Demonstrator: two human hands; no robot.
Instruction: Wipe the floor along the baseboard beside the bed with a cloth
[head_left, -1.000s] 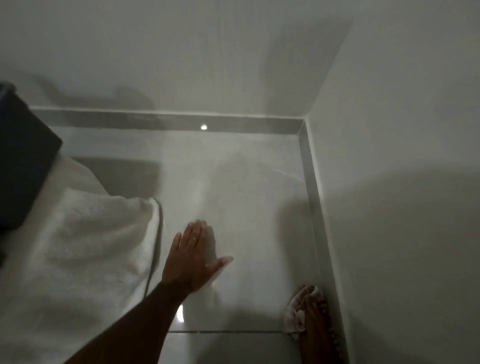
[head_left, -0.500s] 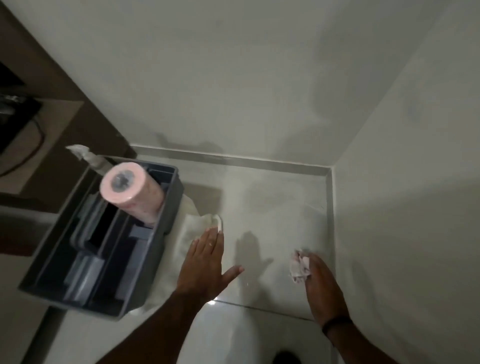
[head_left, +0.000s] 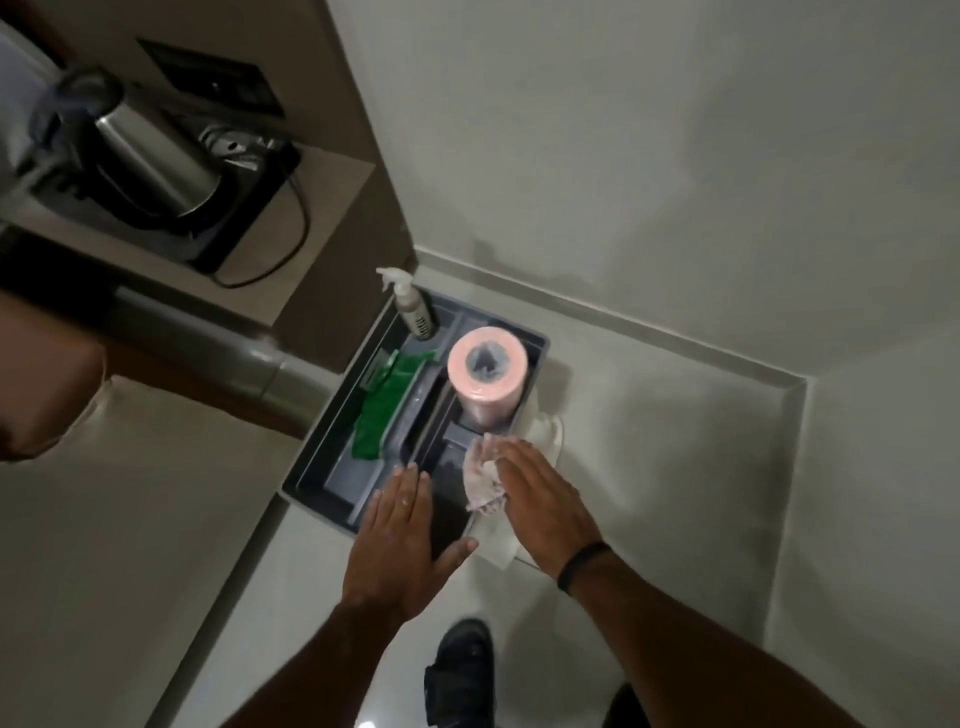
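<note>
A crumpled pinkish-white cloth (head_left: 483, 478) hangs from the fingers of my right hand (head_left: 545, 499), over the near right edge of a grey caddy (head_left: 322, 467). My left hand (head_left: 400, 540) hovers flat and open over the caddy's near compartment, thumb spread, holding nothing. The pale tiled floor (head_left: 649, 467) lies to the right. A grey baseboard (head_left: 649, 332) borders it along two walls that meet in a corner. The bed (head_left: 130, 519) fills the lower left.
The caddy holds a pink paper roll (head_left: 487, 374), a spray bottle (head_left: 413, 306) and a green cloth (head_left: 384, 410). A white towel (head_left: 545, 431) lies under its right side. A kettle (head_left: 150, 156) stands on a shelf at upper left. A dark shoe (head_left: 460, 670) is below.
The view has risen and swung left. My right hand carried the cloth from the floor up to the caddy's edge. My left hand moved over the caddy.
</note>
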